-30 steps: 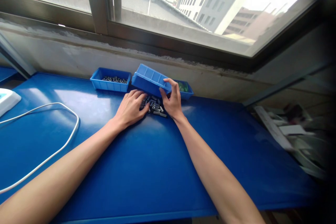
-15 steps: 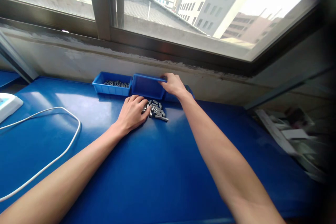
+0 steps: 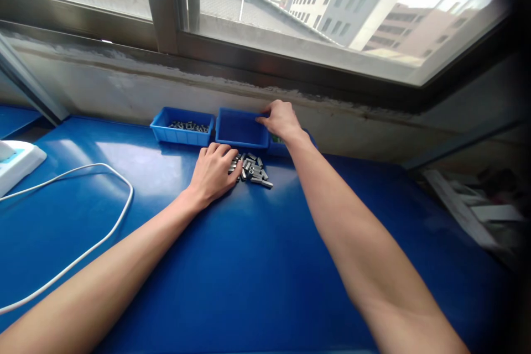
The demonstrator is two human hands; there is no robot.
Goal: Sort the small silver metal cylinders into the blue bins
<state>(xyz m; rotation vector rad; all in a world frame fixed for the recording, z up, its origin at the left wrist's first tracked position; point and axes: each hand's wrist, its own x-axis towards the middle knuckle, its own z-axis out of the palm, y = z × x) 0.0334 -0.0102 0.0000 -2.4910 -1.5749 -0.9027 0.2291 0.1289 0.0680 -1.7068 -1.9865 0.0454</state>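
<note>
My left hand (image 3: 213, 171) lies palm down at the left side of a loose pile of short silvery metal cylinders (image 3: 256, 170), fingers stretched out and partly covering some of them. Behind the pile stands the middle blue plastic bin (image 3: 243, 145), whose visible inside shows no parts. My right hand (image 3: 282, 120) is closed on that bin's upper right corner, thumb and fingers at the rim; the fingertips are partly hidden. Under my right wrist, another blue bin (image 3: 279, 149) shows something green inside, mostly covered by the arm.
To the left, a blue bin (image 3: 181, 135) holds many small metal parts. A white cable (image 3: 124, 199) loops over the blue tabletop (image 3: 232, 265) from a white power strip (image 3: 25, 163). The wall and window frame (image 3: 290, 77) rise behind the bins. Blurred items lie at far right.
The middle bin has tipped back from facing me to lying flatter, with my right hand still on its rim. My left hand stays at the pile. The view has shifted slightly.
</note>
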